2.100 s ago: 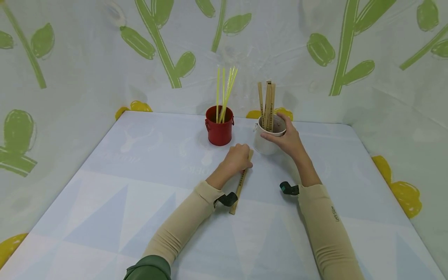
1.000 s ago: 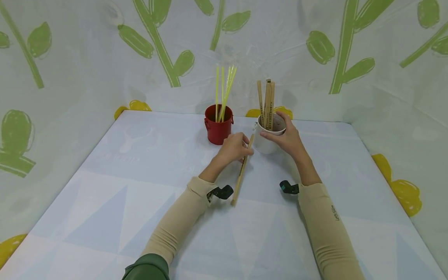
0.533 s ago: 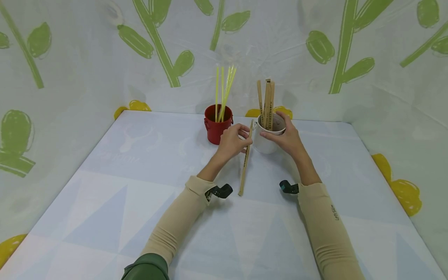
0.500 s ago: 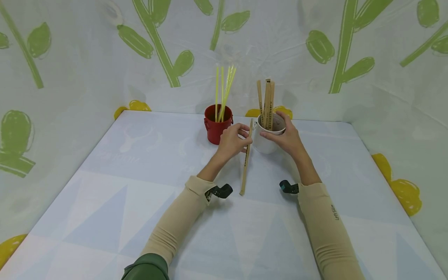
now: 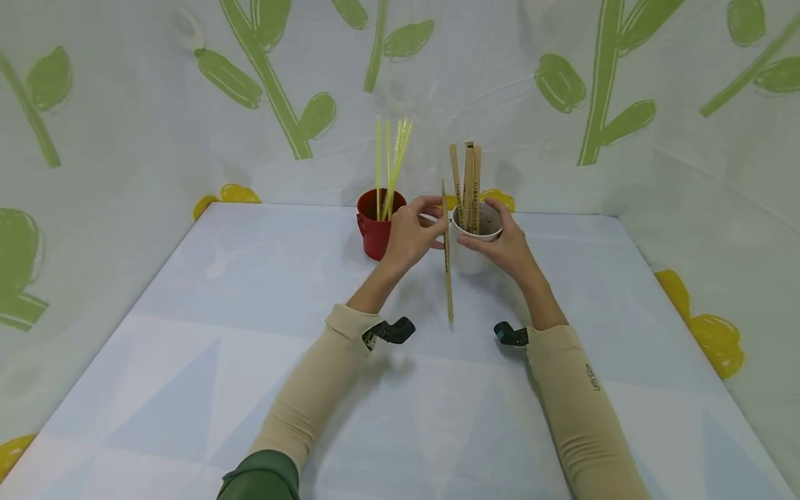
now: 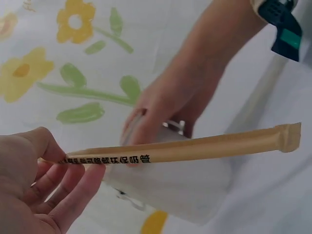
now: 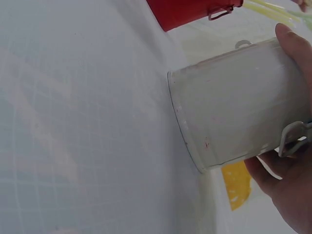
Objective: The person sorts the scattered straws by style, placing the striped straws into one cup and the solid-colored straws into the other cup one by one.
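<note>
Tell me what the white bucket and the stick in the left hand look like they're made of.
White bucket: probably painted metal, going by its smooth matte wall, thin rolled rim and wire handle loop. Stick: a brown paper sleeve with black print and a crimped flat end; its contents are hidden.

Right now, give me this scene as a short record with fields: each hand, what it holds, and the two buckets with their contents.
left hand: pinches a paper-wrapped chopstick pack, held about upright beside the white bucket, lower end off the table
right hand: grips the white bucket at its rim
white bucket contents: several wrapped packs standing upright
red bucket: left of the white one, holds yellow straws
table: pale blue with triangle pattern
backdrop: white sheet printed with green leaves
</note>
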Demonstrator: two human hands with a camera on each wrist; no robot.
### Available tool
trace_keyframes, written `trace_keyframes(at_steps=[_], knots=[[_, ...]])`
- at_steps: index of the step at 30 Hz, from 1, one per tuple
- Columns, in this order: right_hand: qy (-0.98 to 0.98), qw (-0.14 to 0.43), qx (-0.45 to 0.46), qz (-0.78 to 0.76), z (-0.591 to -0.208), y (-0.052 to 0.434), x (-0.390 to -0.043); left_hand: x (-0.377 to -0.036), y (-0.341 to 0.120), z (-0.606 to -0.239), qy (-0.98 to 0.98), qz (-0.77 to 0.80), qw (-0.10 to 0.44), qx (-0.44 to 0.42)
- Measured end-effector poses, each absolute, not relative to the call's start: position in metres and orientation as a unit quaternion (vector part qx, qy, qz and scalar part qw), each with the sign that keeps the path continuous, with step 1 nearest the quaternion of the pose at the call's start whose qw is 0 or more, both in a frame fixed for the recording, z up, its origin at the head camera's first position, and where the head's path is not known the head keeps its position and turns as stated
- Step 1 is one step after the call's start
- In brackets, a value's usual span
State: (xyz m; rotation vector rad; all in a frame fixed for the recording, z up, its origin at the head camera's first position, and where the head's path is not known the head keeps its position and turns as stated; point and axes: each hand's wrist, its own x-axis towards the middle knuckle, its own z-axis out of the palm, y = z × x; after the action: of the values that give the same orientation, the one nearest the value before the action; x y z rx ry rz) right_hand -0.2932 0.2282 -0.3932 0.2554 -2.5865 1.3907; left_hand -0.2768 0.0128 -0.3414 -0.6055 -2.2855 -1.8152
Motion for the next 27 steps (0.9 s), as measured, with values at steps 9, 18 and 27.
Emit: trace_keyframes(at_steps=[9,18,27], knots=[[-0.879,0.095,0.08,0.461,-0.392,0.229,-0.294,-0.284,0.019,-0.287,-0.751,-0.58,0.181,-0.256],[-0.879,0.089,0.077,0.463,-0.391,0.228,-0.292,-0.29,0.022,-0.239,-0.734,-0.576,0.241,-0.266],[-0.881,0.075,0.062,0.463,-0.389,0.227,-0.292,-0.297,0.036,-0.228,-0.742,-0.54,0.279,-0.284]])
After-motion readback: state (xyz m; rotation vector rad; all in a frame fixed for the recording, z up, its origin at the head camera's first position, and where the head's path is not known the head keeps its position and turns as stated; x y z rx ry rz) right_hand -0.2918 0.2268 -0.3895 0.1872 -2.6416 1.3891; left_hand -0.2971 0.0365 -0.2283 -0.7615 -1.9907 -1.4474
